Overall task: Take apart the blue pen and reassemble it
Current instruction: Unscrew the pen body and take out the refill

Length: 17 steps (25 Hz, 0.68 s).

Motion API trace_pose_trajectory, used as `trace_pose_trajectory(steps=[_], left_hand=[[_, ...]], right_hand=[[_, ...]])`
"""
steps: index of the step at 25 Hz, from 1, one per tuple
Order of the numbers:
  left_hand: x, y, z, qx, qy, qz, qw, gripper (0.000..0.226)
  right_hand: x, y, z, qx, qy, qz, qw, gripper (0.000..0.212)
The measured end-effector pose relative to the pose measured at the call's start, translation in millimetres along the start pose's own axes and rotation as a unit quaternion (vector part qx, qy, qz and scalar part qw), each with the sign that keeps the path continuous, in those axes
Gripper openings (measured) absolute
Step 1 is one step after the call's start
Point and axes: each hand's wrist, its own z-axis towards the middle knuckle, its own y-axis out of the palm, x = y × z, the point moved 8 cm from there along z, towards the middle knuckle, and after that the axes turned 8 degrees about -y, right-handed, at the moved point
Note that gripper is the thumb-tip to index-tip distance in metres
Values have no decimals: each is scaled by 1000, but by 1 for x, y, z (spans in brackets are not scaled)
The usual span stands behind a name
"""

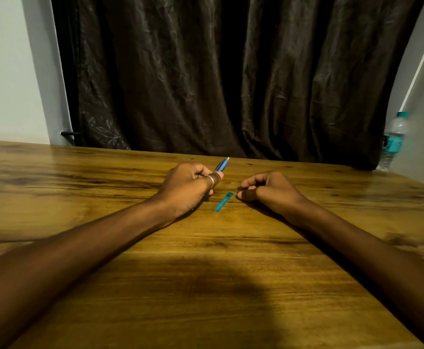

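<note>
My left hand (188,186) grips the blue pen body (221,166), whose pale tip sticks out past my thumb and points away and to the right. A translucent teal pen cap (223,202) lies loose on the wooden table (206,285) between my hands, just below the pen. My right hand (263,188) rests on the table to the right of the cap, fingers curled in, and nothing shows in it. Its fingertips are a short way from the cap's far end.
A dark curtain (218,71) hangs right behind the table's far edge. A plastic water bottle (393,139) with a teal cap and label stands at the far right corner. A shadow covers the near middle of the table.
</note>
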Motion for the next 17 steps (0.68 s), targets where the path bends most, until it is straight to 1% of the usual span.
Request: trace_pose_trajectory(steps=[1,3,5,8,9,12,15,17], left_hand=[[0,1,0,-8,2,0,1000,24],[0,5,1,-27,12,9,1000,23],[0,8,1,-36,25,18,999,18],[1,8,2,-33,38,26,998,14],[0,8,3,-29,42,29,998,13],[0,6,4,-21,52,28,998,11],[-1,6,7,-21,61,30,997,7],[-1,6,7,-18,67,32,997,5]], right_hand=[[1,-4,0,24,16,53,998,3],[-2,-16,-1,81,25,108,991,7],[-6,-21,-3,98,10,147,984,7],[-13,-13,-5,65,-16,194,979,20],[-16,-10,-5,55,-23,199,978,19],[-21,-8,-1,46,-46,192,979,7],[-18,-7,0,38,-37,169,984,9],[-15,-8,1,27,-29,178,983,11]])
